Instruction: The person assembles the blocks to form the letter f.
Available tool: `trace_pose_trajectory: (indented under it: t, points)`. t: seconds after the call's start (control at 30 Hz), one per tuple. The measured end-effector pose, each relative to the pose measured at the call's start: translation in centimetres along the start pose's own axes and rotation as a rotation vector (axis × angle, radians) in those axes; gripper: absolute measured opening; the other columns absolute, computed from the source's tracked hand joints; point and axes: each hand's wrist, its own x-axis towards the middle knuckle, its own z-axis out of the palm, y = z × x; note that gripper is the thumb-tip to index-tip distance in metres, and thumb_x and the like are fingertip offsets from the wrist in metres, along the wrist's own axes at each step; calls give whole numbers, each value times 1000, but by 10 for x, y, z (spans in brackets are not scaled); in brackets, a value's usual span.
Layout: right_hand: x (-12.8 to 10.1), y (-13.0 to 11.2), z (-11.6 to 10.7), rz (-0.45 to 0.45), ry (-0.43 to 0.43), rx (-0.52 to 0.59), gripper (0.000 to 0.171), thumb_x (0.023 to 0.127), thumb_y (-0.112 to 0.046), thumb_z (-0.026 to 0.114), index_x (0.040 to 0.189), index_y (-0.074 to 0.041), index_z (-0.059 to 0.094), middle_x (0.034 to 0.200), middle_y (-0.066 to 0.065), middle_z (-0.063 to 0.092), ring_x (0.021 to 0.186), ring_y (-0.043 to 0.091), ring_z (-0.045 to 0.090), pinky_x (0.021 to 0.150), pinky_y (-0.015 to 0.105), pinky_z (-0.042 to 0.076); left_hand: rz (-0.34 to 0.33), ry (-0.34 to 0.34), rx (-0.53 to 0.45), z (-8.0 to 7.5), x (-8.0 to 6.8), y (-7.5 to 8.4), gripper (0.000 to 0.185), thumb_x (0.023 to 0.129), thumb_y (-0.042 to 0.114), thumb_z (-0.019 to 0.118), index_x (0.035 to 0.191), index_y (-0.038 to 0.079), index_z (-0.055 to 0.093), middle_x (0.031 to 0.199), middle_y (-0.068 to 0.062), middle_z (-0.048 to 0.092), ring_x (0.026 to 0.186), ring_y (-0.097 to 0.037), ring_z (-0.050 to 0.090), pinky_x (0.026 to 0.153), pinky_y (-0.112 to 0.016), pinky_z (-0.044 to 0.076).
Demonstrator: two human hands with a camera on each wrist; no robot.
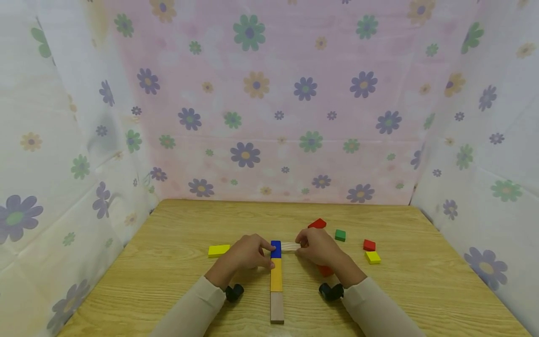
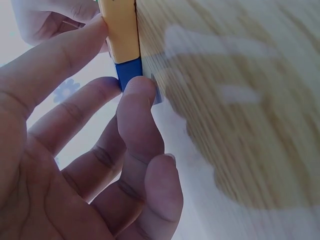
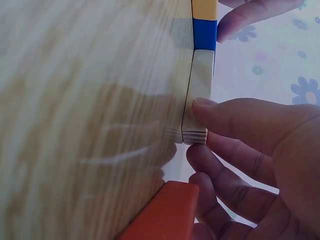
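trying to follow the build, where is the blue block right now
In the head view the blue block lies mid-table at the far end of the block row, between the left hand and right hand.

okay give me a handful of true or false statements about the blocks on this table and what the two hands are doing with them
1. The blue block sits at the far end of a line with a yellow block and a plain wooden block. True.
2. The right hand holds a green block. False: its fingers hold a pale wooden block that lies beside the blue block; the green block lies apart on the table.
3. The left hand touches the blue block with its fingertips. True.
4. The blocks are stacked in an upright tower. False: they lie flat on the table.
5. A yellow block lies alone to the left of the left hand. True.
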Motion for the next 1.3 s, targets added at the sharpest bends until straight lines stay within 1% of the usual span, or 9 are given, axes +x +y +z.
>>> trace_pose_trajectory:
  t: [0.27,0.43,0.67,0.87,1.0,1.17,1.3]
  points:
    - [-2,1,-1,2,-6,2,20,85,-19,87,101,-13,76,86,-7,67,78,9,60,78,34,56,-18,1,75,1,-1,2,46,83,33,89,126,22,77,83,8,69,71,-15,61,60,-31,47]
    - [-2,0,-2,4,-5,1,20,84,-21,87,100,-13,76,85,-7,67,78,10,60,78,34,57,-27,-2,85,1,-3,2,47,83,34,88,127,23,76,83,9,68,70,-15,62,59,-31,47]
    - [-2,0,-1,20,-1,15,21,84,-20,88,101,-14,77,87,-7,67,78,11,59,77,34,56,2,2,112,2,-6,3,47,84,35,87,127,23,76,81,11,69,66,-15,62,55,-30,45]
    - [-3,0,-2,24,-3,26,22,84,-18,88,101,-13,77,87,-6,67,78,12,59,77,34,57,-1,-2,127,2,-8,6,47,83,37,87,127,24,76,78,12,68,65,-15,61,54,-29,42]
    - [-4,0,-2,30,-9,22,21,84,-18,87,101,-13,76,87,-6,67,79,12,59,78,35,57,-2,-6,137,2,-10,7,47,82,38,88,126,26,77,82,12,69,66,-13,60,56,-29,44]
    - [-4,0,-3,25,-9,19,21,84,-18,88,100,-13,76,87,-6,67,79,12,60,78,35,57,15,2,158,3,-12,7,47,82,40,88,125,27,77,86,13,70,64,-13,60,53,-28,43]
    - [-4,-1,-4,16,-13,18,20,83,-17,88,99,-13,76,87,-6,67,79,11,60,77,34,57,27,10,156,2,-14,7,46,81,40,88,124,26,78,88,13,70,64,-12,60,53,-28,43]
